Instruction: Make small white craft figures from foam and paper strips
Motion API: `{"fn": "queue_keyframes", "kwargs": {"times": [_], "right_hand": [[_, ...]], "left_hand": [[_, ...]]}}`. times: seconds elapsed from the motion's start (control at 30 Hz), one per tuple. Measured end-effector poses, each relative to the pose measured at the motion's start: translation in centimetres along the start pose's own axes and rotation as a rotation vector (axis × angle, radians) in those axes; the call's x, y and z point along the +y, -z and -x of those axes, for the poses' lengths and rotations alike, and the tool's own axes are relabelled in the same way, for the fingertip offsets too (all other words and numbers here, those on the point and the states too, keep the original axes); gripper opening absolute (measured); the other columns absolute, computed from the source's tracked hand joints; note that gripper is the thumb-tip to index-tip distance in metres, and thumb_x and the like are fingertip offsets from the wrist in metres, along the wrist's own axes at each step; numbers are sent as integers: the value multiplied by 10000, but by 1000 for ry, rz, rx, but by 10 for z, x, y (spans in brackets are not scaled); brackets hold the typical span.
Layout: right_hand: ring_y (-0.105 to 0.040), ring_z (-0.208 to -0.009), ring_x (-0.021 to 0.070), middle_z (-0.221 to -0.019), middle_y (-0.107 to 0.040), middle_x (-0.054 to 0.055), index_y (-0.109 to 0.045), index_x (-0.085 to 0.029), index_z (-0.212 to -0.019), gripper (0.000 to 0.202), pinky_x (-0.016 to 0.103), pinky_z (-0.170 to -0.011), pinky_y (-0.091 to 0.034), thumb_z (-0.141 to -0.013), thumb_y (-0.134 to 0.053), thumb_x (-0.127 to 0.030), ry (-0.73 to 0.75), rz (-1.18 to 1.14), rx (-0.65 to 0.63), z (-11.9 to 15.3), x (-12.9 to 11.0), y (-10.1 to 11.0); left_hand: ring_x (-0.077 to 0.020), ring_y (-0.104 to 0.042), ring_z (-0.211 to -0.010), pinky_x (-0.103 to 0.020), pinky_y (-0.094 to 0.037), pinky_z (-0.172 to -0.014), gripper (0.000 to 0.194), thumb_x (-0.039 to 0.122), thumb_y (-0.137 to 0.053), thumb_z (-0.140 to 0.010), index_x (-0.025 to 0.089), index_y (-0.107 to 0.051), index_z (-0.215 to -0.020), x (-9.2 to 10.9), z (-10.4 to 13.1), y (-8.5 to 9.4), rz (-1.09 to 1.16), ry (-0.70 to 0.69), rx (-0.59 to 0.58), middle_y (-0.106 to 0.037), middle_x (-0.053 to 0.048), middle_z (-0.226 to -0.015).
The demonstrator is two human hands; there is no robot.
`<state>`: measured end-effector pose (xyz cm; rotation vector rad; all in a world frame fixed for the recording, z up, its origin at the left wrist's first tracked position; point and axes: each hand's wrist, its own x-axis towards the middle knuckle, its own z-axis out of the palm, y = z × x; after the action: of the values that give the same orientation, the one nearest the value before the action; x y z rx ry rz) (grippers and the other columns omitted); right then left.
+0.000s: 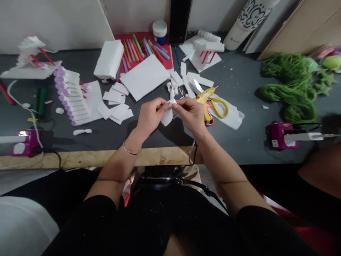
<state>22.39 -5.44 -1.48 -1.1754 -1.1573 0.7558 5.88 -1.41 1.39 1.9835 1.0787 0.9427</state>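
My left hand (149, 116) and my right hand (192, 113) meet near the table's front edge. Between the fingertips of both is a small piece of soft white sheet (167, 118), pinched at its top, with its lower end hanging free. Just beyond the fingers lie small twisted white pieces (172, 89). Close to the right hand rest a yellow glue gun (205, 95) and scissors with yellow handles (223, 108), on top of white sheet scraps. Left of my left hand is a loose pile of cut white rectangles (117, 108).
A stack of white sheets (109, 58), coloured pens (138, 49) and a lidded jar (160, 32) stand at the back. White stair-like models (71, 96) are at left. Green yarn (290, 85) and a purple power adapter (282, 135) lie right. People sit on both sides.
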Motion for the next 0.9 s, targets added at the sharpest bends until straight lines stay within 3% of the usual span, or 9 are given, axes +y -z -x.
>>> {"fn": "queue_keyframes", "kwargs": {"times": [0.17, 0.4, 0.5, 0.73, 0.9], "right_hand": [[-569, -613, 81, -713, -699, -47, -743, -231, -797, 341, 250, -570, -456, -812, -795, -567, -10, -18, 56, 0, 1, -2], [-533, -588, 71, -681, -663, -51, -729, -219, -778, 136, 245, -558, -434, -869, -743, -318, 153, 195, 138, 5, -4, -4], [-526, -586, 73, -675, -649, -50, -718, -220, -780, 146, 250, -560, -430, -890, -720, -316, 212, 248, 166, 7, -5, -6], [-528, -586, 77, -688, -640, -49, -683, -211, -806, 205, 252, -555, -418, -933, -682, -372, 189, 244, 197, 10, -2, -10], [-540, -609, 98, -674, -601, -39, -671, -220, -806, 251, 270, -591, -438, -991, -627, -384, 430, 492, 181, 7, 1, -5]], "left_hand": [[-97, -554, -578, -226, -402, -547, 238, 369, -615, -977, 176, -742, -917, 4, -1, 1, 102, 39, -40, -704, 8, -692], [-92, -568, -572, -219, -425, -561, 188, 324, -669, -935, 172, -738, -849, 9, 4, -4, 100, 89, 41, -699, 20, -652], [-93, -571, -582, -220, -430, -570, 211, 345, -675, -941, 171, -741, -842, 10, 6, -7, 88, 71, 65, -689, 20, -643], [-89, -548, -559, -210, -399, -529, 256, 388, -668, -958, 176, -743, -838, 12, 6, -9, 118, 57, 65, -675, 21, -637], [-93, -532, -551, -223, -399, -544, 312, 434, -648, -981, 176, -734, -828, 12, 7, -11, 80, 26, 76, -640, 22, -602]]}}
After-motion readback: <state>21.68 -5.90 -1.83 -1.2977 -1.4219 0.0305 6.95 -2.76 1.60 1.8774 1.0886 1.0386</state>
